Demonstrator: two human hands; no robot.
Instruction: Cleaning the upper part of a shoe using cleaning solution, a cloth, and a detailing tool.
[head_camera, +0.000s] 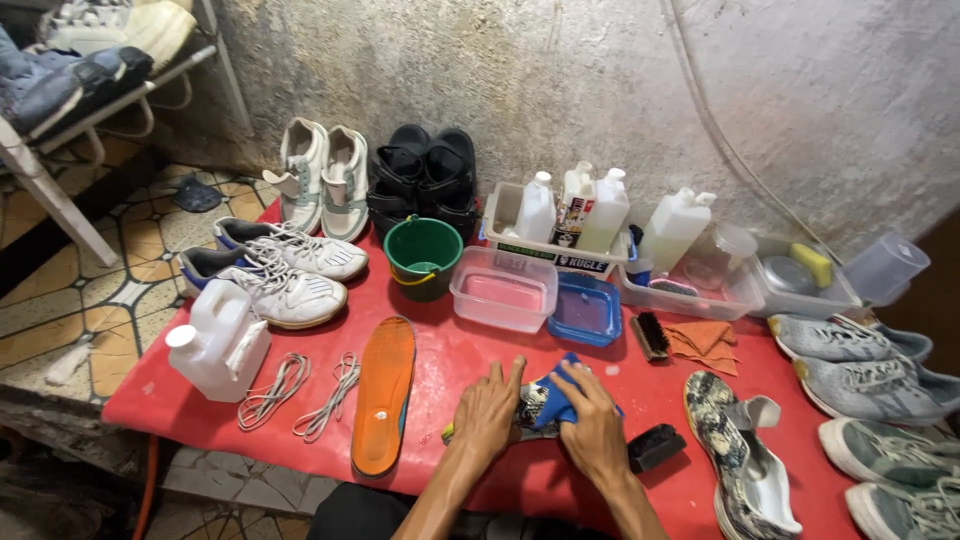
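Note:
On the red table (470, 350), my left hand (487, 408) lies flat with spread fingers, pressing on a patterned insole (532, 402) that is mostly hidden under both hands. My right hand (592, 425) grips a blue cloth (556, 400) and presses it onto the same insole. An orange insole (384, 392) lies just left of my left hand. A black brush (655, 447) sits right of my right hand, and beyond it lies a snake-patterned shoe (742, 455) with its tongue pulled open.
White laces (300, 388) and a white jug (216, 340) lie at the left. Behind are white sneakers (280, 270), a green bucket (423, 256), a clear tub (503, 288), a blue lid (586, 310), bottles in a tray (572, 215), and a second brush (651, 334) on an orange rag. Grey sneakers (860, 365) sit at right.

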